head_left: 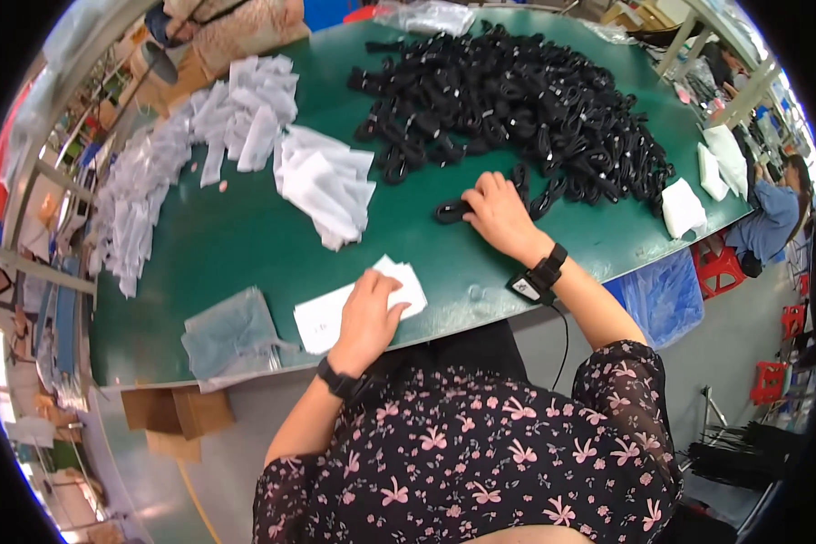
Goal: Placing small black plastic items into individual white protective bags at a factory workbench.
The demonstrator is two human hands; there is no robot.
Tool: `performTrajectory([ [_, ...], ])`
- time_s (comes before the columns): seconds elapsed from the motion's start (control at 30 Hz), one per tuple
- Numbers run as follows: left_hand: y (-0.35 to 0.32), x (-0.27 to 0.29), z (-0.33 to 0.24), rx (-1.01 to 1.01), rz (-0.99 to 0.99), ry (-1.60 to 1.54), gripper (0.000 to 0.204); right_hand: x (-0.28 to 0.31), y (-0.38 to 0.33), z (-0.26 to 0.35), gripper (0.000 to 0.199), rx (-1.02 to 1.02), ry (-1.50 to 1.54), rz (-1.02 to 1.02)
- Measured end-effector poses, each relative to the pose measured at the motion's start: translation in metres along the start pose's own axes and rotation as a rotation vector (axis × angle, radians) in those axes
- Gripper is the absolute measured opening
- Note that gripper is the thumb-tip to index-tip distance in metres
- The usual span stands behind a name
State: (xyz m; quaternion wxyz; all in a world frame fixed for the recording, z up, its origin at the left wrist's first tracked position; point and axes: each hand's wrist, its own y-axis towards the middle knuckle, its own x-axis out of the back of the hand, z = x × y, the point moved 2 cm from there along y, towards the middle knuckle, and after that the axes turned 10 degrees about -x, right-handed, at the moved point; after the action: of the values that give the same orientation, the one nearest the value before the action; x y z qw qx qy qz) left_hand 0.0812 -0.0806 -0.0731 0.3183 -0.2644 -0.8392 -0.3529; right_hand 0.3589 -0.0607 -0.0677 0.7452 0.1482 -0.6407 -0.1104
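My left hand lies over a stack of white paper slips near the table's front edge. Its thumb is apart from the fingers, and the fingers rest on the top slips. To the right and farther in, my right hand has its fingertips closed on a bundled black cable. More black cable bundles lie just beside those fingers, at the near edge of a large heap of black cables. Part of the held bundle is hidden under my fingers.
Translucent white bags are fanned out on the green table, with more bags at the left. A clear plastic bag lies by the front edge. White packets sit at the right edge. A person sits beyond.
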Motion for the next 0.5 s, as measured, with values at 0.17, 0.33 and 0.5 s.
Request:
performTrajectory([
  [0.17, -0.004, -0.011, 0.006, 0.043, -0.062, 0.054, 0.011, -0.002, -0.016, 0.020, 0.037, 0.041, 0.132, -0.056],
  [0.33, -0.008, -0.007, 0.003, 0.267, -0.066, -0.160, 0.011, 0.019, -0.033, 0.052, 0.034, -0.449, 0.788, 0.444],
  [0.5, -0.012, -0.001, 0.003, 0.328, -0.109, -0.290, 0.012, 0.026, -0.050, 0.070, 0.034, -0.193, 0.842, 0.323],
])
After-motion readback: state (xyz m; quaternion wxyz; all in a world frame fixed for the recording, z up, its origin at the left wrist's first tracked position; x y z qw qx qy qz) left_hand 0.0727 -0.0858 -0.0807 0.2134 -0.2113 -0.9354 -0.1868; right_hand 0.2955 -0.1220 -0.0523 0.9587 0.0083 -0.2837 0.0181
